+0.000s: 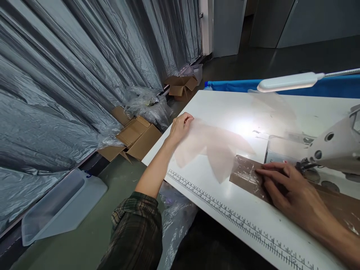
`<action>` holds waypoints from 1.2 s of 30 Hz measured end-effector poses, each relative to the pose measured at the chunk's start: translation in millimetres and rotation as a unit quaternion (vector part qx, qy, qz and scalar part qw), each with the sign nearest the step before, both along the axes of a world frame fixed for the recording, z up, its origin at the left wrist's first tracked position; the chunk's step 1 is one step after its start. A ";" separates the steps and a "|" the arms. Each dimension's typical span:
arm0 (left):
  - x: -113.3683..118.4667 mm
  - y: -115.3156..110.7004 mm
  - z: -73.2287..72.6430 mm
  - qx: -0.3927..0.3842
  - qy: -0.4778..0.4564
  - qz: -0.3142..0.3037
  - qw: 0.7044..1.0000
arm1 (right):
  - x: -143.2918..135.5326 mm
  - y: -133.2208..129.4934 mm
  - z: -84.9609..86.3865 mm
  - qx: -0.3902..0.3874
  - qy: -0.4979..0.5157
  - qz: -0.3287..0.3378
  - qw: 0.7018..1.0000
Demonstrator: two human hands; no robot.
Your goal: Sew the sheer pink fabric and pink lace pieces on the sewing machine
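Observation:
A thin, see-through pale pink fabric (219,150) lies spread on the white table (213,101). My left hand (181,126) is closed in a pinch on the fabric's far left corner, near the table's left edge. My right hand (284,183) rests over a brown strip (247,176) with worn, whitish marks, its fingers bent and apart, with nothing seen between them. The strip lies beside the sewing machine (334,142), and my right hand is just in front of the machine's needle area.
A ruler scale (225,210) runs along the near table edge. A white lamp (291,81) hangs over the far side. Open cardboard boxes (143,138), plastic wrap (149,107) and a clear bin (64,206) stand on the floor at left, by a silver curtain (70,56).

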State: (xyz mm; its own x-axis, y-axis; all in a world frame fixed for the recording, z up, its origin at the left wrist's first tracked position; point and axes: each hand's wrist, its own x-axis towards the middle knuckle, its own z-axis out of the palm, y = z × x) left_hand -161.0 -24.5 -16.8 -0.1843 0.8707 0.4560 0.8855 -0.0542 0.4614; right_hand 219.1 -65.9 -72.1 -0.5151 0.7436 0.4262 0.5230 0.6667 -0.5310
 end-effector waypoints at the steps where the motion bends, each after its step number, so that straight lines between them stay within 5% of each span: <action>1: 0.0 -0.6 0.0 -0.004 0.003 -0.003 1.000 | 0.0 0.1 -0.6 0.002 0.001 -0.001 1.000; 7: 8.6 -4.6 5.7 0.011 0.035 -0.052 0.998 | -2.7 -6.6 13.6 0.002 0.056 -0.014 0.998; 10: 33.1 -16.1 14.9 0.032 0.049 -0.134 0.989 | -9.3 -11.7 31.6 -0.120 0.147 -0.018 0.982; 12: 61.1 -31.8 20.5 0.026 0.084 -0.235 0.968 | -15.4 -12.9 41.8 -0.319 0.203 0.032 0.925; 14: 95.5 -52.1 23.0 0.039 0.138 -0.340 0.930 | -20.3 -12.1 48.1 -0.494 0.255 0.096 0.826; 16: 129.9 -71.7 21.3 0.036 0.206 -0.398 0.893 | -22.3 -10.2 50.7 -0.581 0.280 0.138 0.752; 19: 164.4 -87.2 13.9 0.057 0.251 -0.445 0.858 | -20.7 -7.1 51.3 -0.632 0.242 0.127 0.725; 22: 164.5 -82.1 10.9 0.049 0.203 -0.472 0.857 | -19.9 -6.1 52.5 -0.646 0.238 0.071 0.722; 27: 116.6 -56.9 21.1 -0.039 0.140 -0.366 0.919 | -26.0 -7.1 56.5 -0.648 0.266 0.018 0.713; 32: 89.8 -42.3 16.6 -0.148 0.108 -0.287 0.940 | -28.6 -3.1 54.5 -0.647 0.235 0.022 0.725; 36: 81.2 -29.8 15.7 -0.150 0.015 -0.106 0.983 | -21.8 2.0 56.3 -0.644 0.207 -0.004 0.737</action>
State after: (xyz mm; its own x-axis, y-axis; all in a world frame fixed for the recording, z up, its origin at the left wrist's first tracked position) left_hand -79.8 -54.4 -1.2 0.0248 0.9843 0.1745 0.8822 -0.1037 0.4594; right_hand 197.3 -63.9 -15.9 -0.5323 0.6710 -0.5161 0.1403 -0.5313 -0.8355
